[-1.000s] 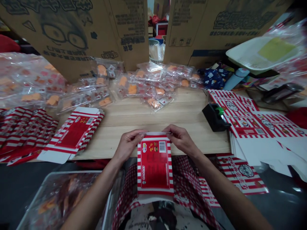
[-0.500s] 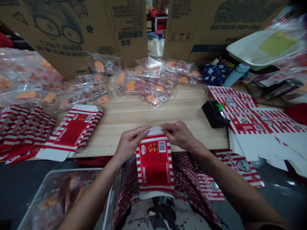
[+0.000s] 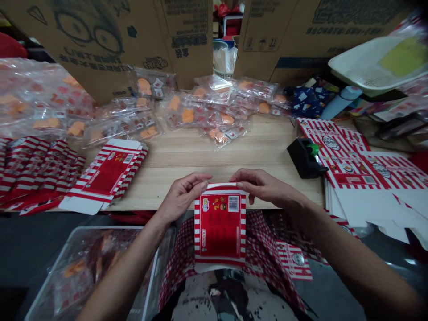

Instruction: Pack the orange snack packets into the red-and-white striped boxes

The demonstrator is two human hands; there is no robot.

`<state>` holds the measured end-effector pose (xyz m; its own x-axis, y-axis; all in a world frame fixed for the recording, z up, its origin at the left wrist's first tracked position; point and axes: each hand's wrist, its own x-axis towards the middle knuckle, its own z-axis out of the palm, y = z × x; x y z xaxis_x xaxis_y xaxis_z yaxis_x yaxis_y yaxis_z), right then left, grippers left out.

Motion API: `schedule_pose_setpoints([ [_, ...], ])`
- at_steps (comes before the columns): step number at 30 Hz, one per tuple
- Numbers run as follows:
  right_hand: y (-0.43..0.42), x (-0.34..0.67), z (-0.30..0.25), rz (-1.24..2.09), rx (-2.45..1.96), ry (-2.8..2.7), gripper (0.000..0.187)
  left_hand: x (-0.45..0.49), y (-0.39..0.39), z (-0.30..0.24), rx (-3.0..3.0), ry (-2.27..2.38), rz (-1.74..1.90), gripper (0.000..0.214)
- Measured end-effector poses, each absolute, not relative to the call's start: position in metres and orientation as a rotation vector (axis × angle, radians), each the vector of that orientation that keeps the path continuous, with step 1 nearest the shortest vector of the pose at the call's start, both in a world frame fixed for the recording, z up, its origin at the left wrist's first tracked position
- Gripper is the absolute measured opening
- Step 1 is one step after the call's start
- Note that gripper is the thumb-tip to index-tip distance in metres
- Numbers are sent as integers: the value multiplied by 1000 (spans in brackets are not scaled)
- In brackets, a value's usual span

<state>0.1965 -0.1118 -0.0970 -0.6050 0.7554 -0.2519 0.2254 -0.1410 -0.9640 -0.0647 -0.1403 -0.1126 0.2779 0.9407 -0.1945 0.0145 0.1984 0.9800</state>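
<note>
My left hand (image 3: pixel 183 196) and my right hand (image 3: pixel 262 186) pinch the top edge of a flattened red-and-white striped carton (image 3: pixel 220 225), one at each upper corner. It hangs down over the table's front edge, its printed red panel and barcode facing me. Its lower flap sits above my lap, on a red gingham cloth (image 3: pixel 182 267). Both hands hold only this carton.
A wooden table (image 3: pixel 187 154) holds clear packets of orange food (image 3: pixel 187 116), a flat carton stack (image 3: pixel 107 174), a striped carton pile (image 3: pixel 30 171), a black tape dispenser (image 3: pixel 306 158) and large unfolded carton blanks (image 3: pixel 364 171). Cardboard boxes (image 3: pixel 100 35) stand behind. A tray of packets (image 3: pixel 100 263) lies low left.
My view has tilted and shifted slightly. My right hand has slid outward along the carton's top edge, and the carton now hangs straighter.
</note>
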Motion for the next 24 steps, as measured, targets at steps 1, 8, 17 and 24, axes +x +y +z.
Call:
schedule_pose_setpoints([
  [1, -111, 197, -93, 1805, -1117, -1734, 31, -64, -140, -109, 1183, 1083, 852, 38],
  [8, -106, 198, -77, 1782, -1167, -1818, 25, -72, -137, -98, 1258, 999, 738, 57],
  [17, -108, 196, -75, 1787, -1229, -1659, 31, -85, -139, -101, 953, 778, 776, 66],
  [24, -113, 194, -75, 1787, -1233, -1658, 29, -81, -148, -102, 955, 843, 760, 54],
])
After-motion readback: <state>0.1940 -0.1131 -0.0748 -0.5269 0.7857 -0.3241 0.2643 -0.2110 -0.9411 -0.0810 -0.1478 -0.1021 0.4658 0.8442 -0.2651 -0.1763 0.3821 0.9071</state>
